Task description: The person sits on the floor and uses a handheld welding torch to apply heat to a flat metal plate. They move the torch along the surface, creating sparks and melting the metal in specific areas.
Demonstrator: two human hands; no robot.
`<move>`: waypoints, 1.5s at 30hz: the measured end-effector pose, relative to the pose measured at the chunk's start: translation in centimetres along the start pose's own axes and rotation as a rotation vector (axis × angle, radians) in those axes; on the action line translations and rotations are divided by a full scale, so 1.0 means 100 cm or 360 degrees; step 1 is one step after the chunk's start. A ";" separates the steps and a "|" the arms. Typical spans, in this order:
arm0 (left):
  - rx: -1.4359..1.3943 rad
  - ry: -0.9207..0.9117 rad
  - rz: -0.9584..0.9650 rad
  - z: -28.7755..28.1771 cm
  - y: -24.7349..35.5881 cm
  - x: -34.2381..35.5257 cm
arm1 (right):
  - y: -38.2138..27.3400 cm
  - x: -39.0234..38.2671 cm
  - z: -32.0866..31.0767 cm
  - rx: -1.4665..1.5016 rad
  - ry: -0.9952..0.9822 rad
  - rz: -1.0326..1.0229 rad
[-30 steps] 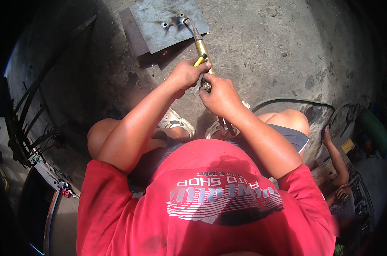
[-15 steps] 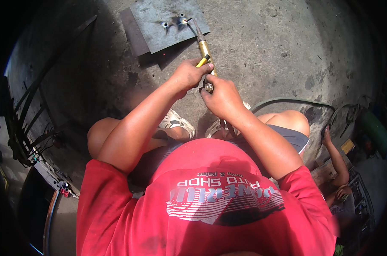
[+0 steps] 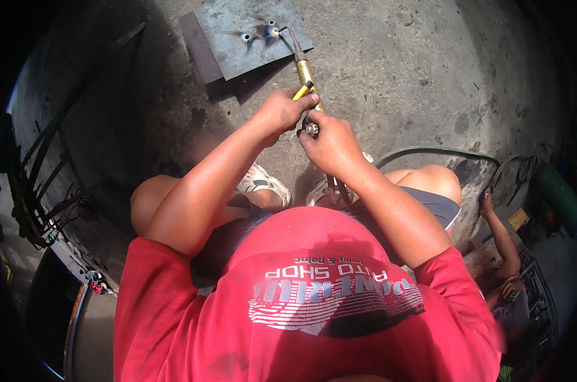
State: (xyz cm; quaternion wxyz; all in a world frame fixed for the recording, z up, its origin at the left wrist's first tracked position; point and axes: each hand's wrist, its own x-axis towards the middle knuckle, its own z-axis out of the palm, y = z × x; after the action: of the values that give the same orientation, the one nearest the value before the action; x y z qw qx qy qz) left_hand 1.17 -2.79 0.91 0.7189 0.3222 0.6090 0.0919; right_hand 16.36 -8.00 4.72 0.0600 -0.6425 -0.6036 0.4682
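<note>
A brass-coloured gas torch points away from me, its thin bent tip just over a grey metal sheet. My left hand is closed round the torch's body and also has a yellow stick with a black end poking out between thumb and fingers; its kind I cannot make out. Behind it, my right hand grips the rear of the torch beside a round valve knob. Several holes with dark, bluish scorch rings mark the sheet, and a small bright spot glows by the tip.
A brownish plate lies under the sheet on stained concrete. A dark hose runs to the right, near a green cylinder. Another person's arm shows at lower right. Dark cables hang at left.
The glowing spot by the torch tip looks whiter and brighter, and a small red glint below the sheet has faded. My hands and the torch have hardly moved.
</note>
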 end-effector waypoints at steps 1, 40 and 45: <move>-0.0001 -0.0002 0.0001 0.000 0.000 0.000 | 0.000 0.000 0.000 -0.0002 -0.0007 0.0004; -0.0004 0.0018 -0.0005 -0.001 -0.005 0.004 | -0.006 0.002 -0.005 -0.0019 -0.0104 0.0067; 0.0011 0.0012 -0.0032 -0.002 -0.003 0.003 | -0.006 0.002 -0.006 -0.0017 -0.0124 0.0068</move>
State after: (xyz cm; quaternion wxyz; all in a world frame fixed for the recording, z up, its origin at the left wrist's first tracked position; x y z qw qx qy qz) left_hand 0.97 -2.83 0.46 0.7164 0.3182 0.6153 0.0837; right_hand 16.29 -7.43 5.35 0.0228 -0.6368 -0.5942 0.4908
